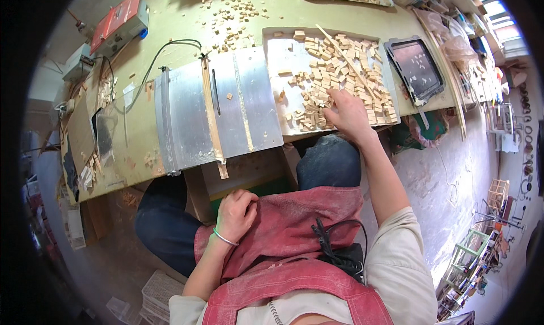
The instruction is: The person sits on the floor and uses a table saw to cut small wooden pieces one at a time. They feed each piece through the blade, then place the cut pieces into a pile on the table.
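Note:
My right hand (pixel 347 114) reaches into a shallow white tray (pixel 279 53) of small pale wooden blocks (pixel 323 70), its thumb and forefinger apart among the pieces. A long thin wooden stick (pixel 357 70) lies diagonally on the blocks. My left hand (pixel 235 212), with a bracelet at the wrist, rests on the red apron (pixel 294 206) in my lap, fingers curled; whatever they may hold is hidden. Left of the tray is a metal plate (pixel 260 98) with a wooden strip (pixel 212 121) and lengthwise slots.
A red-topped metal box (pixel 116 22) and a cable stand at the workbench's (pixel 124 161) back left. Loose blocks (pixel 232 19) are scattered behind the plate. A dark framed tray (pixel 416 73) and long strips lie right. A rack (pixel 470 257) stands at the far right.

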Demonstrator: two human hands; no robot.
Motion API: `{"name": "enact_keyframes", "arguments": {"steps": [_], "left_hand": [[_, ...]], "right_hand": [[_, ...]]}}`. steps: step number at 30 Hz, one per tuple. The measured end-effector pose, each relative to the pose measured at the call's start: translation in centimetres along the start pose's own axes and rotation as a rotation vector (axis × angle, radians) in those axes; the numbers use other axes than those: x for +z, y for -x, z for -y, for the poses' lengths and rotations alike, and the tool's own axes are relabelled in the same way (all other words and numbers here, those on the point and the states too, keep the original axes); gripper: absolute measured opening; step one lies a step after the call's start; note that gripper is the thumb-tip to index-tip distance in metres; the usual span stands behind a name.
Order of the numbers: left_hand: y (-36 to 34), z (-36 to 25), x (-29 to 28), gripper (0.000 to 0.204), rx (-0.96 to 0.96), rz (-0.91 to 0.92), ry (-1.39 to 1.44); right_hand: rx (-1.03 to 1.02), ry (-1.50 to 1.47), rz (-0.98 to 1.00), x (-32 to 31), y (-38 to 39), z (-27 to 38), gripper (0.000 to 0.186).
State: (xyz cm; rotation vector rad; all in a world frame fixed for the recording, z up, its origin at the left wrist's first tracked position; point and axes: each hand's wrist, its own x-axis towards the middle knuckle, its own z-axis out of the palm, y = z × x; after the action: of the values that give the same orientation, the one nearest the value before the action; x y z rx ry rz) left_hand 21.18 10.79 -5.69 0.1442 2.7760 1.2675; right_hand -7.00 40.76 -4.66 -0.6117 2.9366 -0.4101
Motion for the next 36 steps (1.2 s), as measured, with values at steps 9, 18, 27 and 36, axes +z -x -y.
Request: {"name": "enact_keyframes", "arguments": {"steps": [9, 18, 27, 36], "left_hand": [[0.1, 0.1, 0.5, 0.014, -0.014, 0.005, 0.030], [0.3, 0.3, 0.8, 0.015, -0.009, 0.028, 0.016], [0.4, 0.6, 1.1, 0.016, -0.012, 0.035, -0.005], [0.5, 0.6, 1.1, 0.017, -0.035, 0.078, 0.002]], "right_hand": [[0.028, -0.141, 0.129, -0.4, 0.9, 1.1, 0.041], [-0.216, -0.426, 0.285, 0.0, 1.3, 3.0, 0.051], [0.028, -0.446, 0.086, -1.2, 0.4, 0.7, 0.034], [0.065, -0.751, 0.194, -0.1, -0.1, 0.8, 0.029]]}}
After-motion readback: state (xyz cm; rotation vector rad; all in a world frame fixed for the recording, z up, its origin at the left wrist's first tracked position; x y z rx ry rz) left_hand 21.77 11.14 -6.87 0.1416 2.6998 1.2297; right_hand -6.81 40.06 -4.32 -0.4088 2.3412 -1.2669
